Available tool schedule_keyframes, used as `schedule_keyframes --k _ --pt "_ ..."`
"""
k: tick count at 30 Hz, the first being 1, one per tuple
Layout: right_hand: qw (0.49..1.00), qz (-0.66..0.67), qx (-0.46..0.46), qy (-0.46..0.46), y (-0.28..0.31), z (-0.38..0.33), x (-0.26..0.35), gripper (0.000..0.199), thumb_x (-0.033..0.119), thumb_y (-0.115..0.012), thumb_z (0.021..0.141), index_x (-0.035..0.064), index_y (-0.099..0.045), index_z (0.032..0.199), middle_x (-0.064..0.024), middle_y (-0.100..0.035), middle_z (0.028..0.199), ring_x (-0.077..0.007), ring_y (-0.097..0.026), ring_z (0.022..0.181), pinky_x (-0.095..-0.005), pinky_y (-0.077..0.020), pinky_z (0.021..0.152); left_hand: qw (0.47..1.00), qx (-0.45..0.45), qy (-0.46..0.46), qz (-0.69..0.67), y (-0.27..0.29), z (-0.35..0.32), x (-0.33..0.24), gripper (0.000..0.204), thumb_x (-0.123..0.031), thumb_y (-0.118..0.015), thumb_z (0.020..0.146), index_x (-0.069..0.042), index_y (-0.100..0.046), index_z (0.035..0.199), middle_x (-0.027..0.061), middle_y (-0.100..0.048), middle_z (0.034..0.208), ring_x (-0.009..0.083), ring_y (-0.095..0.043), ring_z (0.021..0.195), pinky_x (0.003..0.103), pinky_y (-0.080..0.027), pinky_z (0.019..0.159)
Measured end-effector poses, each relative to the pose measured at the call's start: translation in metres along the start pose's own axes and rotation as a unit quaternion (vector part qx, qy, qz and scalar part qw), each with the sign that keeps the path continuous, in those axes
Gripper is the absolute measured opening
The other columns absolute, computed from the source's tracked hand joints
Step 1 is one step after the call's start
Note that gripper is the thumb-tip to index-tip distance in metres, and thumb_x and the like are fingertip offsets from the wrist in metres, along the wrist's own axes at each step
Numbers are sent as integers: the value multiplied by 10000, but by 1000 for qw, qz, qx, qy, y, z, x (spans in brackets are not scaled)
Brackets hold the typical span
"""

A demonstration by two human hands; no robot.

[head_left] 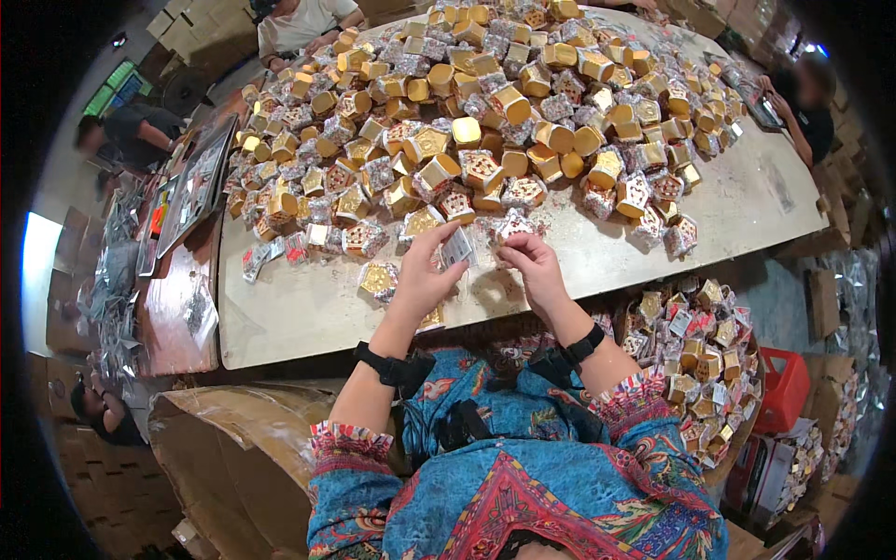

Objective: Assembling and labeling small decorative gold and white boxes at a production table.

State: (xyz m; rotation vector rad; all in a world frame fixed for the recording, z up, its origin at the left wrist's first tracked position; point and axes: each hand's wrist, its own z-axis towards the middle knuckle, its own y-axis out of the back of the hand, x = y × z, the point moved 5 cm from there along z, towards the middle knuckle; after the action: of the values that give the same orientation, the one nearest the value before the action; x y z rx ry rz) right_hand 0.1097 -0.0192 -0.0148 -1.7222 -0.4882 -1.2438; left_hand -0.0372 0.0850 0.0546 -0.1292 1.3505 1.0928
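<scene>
Two hands at the near edge of the pale tabletop [308, 317], left hand [422, 275] pinching a small flat grey-white card [457, 247] between thumb and fingertips, right hand [534, 261] just beside it with fingers curled loosely, below a heap of gold and red-patterned boxes [485, 121].

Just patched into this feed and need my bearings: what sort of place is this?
Probably a small packing or hand-assembly workshop. A big table is heaped with small gold and red boxes, a basket at the right holds more, and other people sit working around it amid cardboard cartons.
</scene>
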Motion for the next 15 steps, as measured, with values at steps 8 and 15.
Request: schedule_keyframes --k 8,15 --pt "997 57 22 43 -10 -8 37 54 26 -609 849 39 -619 900 13 -601 862 -54 -537 780 -208 -437 711 990 6 71 -123 2 4 14 590 -92 -709 684 -19 -530 1241 111 -598 1158 185 -565 1026 319 -430 928" --pt "998 -44 10 42 -37 -24 26 52 18 -615 843 30 -617 894 39 -580 780 -25 -504 699 -187 -407 634 982 -16 93 -164 -1 5 9 609 -113 -728 687 -10 -504 1245 110 -590 1107 187 -565 991 319 -443 899"
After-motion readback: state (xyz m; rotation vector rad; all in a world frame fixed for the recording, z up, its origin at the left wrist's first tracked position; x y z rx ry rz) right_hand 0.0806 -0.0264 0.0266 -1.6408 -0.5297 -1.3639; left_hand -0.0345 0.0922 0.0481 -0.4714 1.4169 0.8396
